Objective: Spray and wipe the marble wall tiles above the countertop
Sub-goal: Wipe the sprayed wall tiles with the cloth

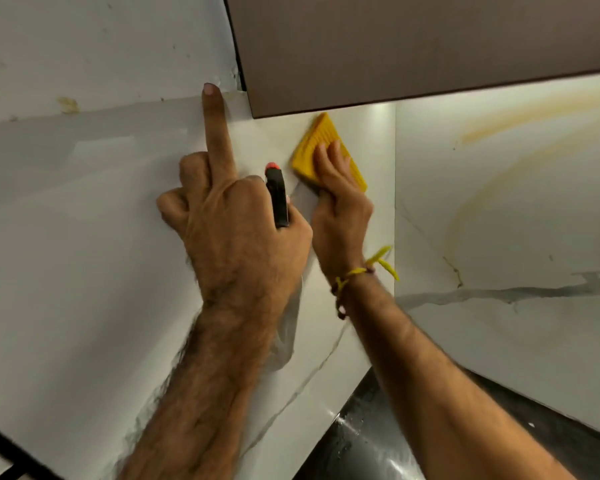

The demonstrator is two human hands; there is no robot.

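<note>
Clearly the wiping is under way, high in the corner where two walls meet. The right hand presses a yellow sponge flat against the marble wall tile, just below the bottom edge of the brown upper cabinet; its fingers lie spread on the pad with the thumb curled round the lower edge, so the grip is closed on the sponge. The left hand holds a spray bottle, its black head with a red nozzle tip poking out above the fist and the clear body running down behind the wrist. That grip is closed around the bottle's neck, while the index finger sticks straight up and touches the upper edge of the tile.

As for progress, I judge the task partly done at best. The sponge is working only the narrow panel beside the corner. The broad tile on the right wall carries long yellowish streaks that look untouched, though whether they are grime or marble veining I cannot tell. The left-hand tile shows a faint sheen; whether it has been sprayed or wiped is not clear. The painted wall above it has a small yellow spot. The dark surface below glistens with droplets, suggesting spraying has happened nearby.
</note>
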